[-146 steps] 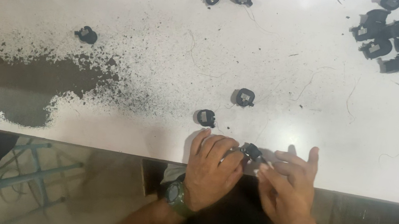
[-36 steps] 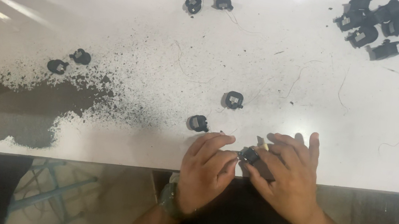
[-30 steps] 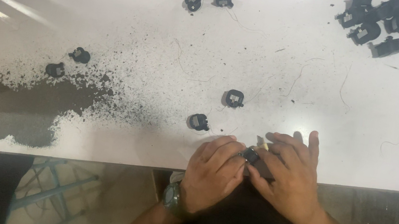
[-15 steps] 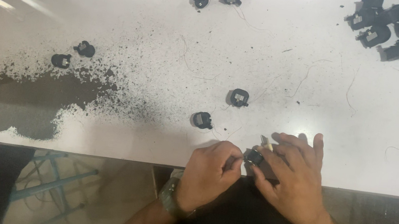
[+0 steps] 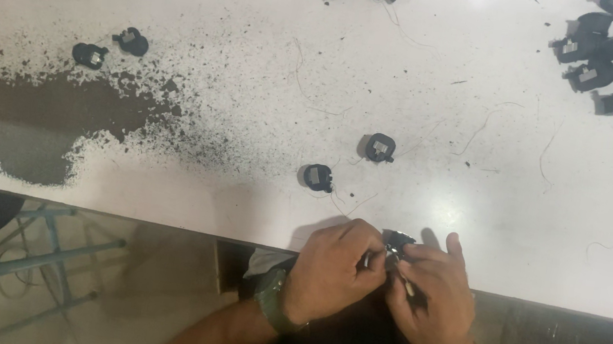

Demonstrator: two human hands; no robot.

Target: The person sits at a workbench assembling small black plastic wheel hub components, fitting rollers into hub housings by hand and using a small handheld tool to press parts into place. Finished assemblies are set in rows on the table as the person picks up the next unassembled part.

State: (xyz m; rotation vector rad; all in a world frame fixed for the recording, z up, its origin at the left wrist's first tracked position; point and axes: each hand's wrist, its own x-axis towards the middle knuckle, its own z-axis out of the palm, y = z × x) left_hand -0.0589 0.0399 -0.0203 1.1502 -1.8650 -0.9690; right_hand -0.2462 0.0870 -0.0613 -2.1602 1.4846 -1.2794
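At the white bench (image 5: 551, 228) edge, my left hand (image 5: 329, 270) and right hand (image 5: 433, 291) both pinch a small black plastic part (image 5: 396, 243), glossy, blocky; its axis is unreadable.

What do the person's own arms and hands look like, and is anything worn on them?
Both hands are bare, with no gloves. The left hand has a dark wristwatch with a wide strap on its wrist. The right hand wears nothing that I can see: no ring, watch or band. Both forearms are bare as far as the picture shows, with no sleeves in view.
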